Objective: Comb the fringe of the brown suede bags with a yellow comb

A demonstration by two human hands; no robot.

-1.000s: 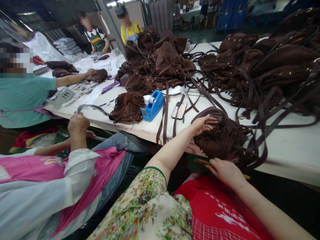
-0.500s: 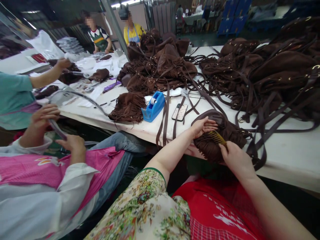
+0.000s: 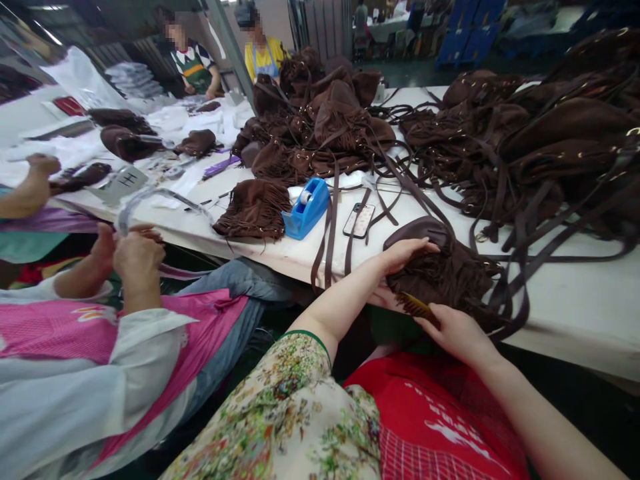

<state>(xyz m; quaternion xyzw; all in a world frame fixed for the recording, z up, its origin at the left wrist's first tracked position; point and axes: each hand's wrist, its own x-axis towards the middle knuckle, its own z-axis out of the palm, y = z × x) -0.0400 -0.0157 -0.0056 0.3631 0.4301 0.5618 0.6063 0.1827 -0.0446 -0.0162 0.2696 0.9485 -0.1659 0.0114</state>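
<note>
A dark brown fringed bag [image 3: 453, 275] lies at the table's front edge before me. My left hand [image 3: 406, 253] rests on its upper left part, fingers stretched out and lying flat. My right hand [image 3: 456, 331] grips a yellow-brown comb [image 3: 417, 307] by its near end. The comb's teeth are at the lower tips of the fringe, just by the table edge. Dark straps [image 3: 520, 293] trail from the bag's right side.
Big heaps of brown bags [image 3: 330, 120] cover the back and right of the table [image 3: 590, 293]. A phone [image 3: 359, 221], a blue tape dispenser [image 3: 306, 210] and another fringed bag [image 3: 253, 208] lie leftward. A co-worker's hands [image 3: 135, 257] hold a clear, curved strip at left.
My right hand has drawn the comb down and left, from the fringe's middle to its tips. My left hand stays on the bag. The co-worker's hands at left have come together.
</note>
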